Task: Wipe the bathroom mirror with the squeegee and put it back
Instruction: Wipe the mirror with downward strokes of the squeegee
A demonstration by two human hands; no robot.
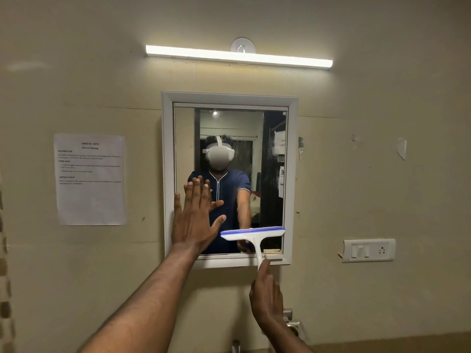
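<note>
The bathroom mirror (270,154) hangs on the wall in a white frame (167,174). My right hand (267,296) is shut on the white handle of the squeegee (252,234). Its blue-edged blade lies level against the lower right part of the glass, close above the bottom frame. My left hand (195,220) is flat on the lower left of the mirror, fingers spread and pointing up, partly over the left frame edge. The glass reflects a person in a blue shirt and both arms.
A lit tube light (239,56) runs above the mirror. A printed paper sheet (90,179) is stuck to the wall on the left. A switch and socket plate (369,250) sits at the right. A metal tap fitting (293,324) shows below my right hand.
</note>
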